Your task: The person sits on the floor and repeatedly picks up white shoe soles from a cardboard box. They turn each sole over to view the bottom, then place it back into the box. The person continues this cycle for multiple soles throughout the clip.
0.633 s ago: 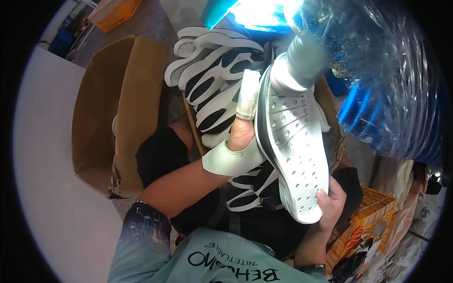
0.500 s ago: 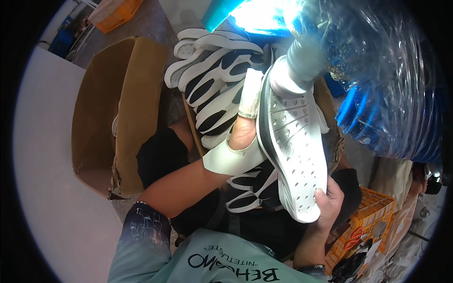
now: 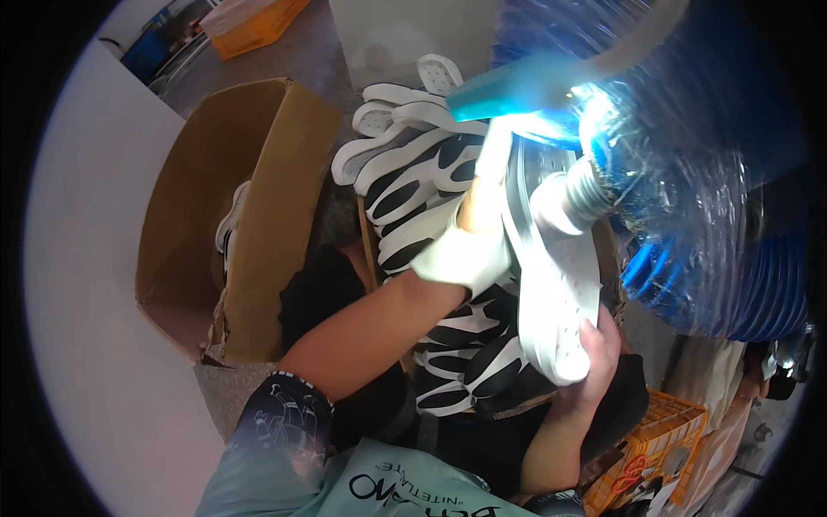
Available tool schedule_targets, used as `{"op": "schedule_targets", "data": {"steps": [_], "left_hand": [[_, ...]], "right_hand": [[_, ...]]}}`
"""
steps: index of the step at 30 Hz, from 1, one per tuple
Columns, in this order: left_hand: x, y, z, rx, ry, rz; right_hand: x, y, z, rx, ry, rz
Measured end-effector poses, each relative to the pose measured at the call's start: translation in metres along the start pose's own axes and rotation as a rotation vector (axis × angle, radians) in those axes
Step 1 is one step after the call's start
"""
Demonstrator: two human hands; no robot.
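Observation:
A white shoe sole (image 3: 558,302) with small holes in its face is tilted between my two hands. My left hand (image 3: 482,207), in a pale partial glove, holds its left edge toward the far end; some fingers are lost in glare. Bare, my right hand (image 3: 598,355) grips the near end, thumb on the face and the other fingers hidden behind. A pale, ribbed cylindrical machine head (image 3: 568,202) is at the middle of the sole's face; the glare hides whether they touch. A teal lamp (image 3: 504,90) shines brightly from above.
White soles with black ovals (image 3: 405,202) fill a box before me. An open cardboard box (image 3: 267,215) at left has soles inside. Plastic-wrapped blue hose (image 3: 689,267) stands at right, above an orange crate (image 3: 659,431) with red-handled scissors (image 3: 629,474).
The sole and both hands have shifted, so the machine head is now over the sole's middle instead of its far end. My view has also shifted, showing more of the left box's inside.

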State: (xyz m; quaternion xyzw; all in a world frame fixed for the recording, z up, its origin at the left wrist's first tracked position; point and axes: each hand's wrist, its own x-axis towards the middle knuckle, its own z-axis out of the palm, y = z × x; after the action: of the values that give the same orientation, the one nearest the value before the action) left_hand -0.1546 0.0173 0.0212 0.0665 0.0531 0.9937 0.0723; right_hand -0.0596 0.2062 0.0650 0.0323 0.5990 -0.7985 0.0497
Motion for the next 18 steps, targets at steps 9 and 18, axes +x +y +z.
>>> {"op": "schedule_targets", "data": {"steps": [9,18], "left_hand": [[-0.015,0.170,-0.035,-0.085,0.075,0.329],[-0.033,0.020,-0.059,1.139,0.024,-0.376]], "right_hand": [[0.028,0.065,-0.047,-0.807,0.023,-0.102],[0.041,0.102,-0.104,-0.720,0.184,0.169]]}}
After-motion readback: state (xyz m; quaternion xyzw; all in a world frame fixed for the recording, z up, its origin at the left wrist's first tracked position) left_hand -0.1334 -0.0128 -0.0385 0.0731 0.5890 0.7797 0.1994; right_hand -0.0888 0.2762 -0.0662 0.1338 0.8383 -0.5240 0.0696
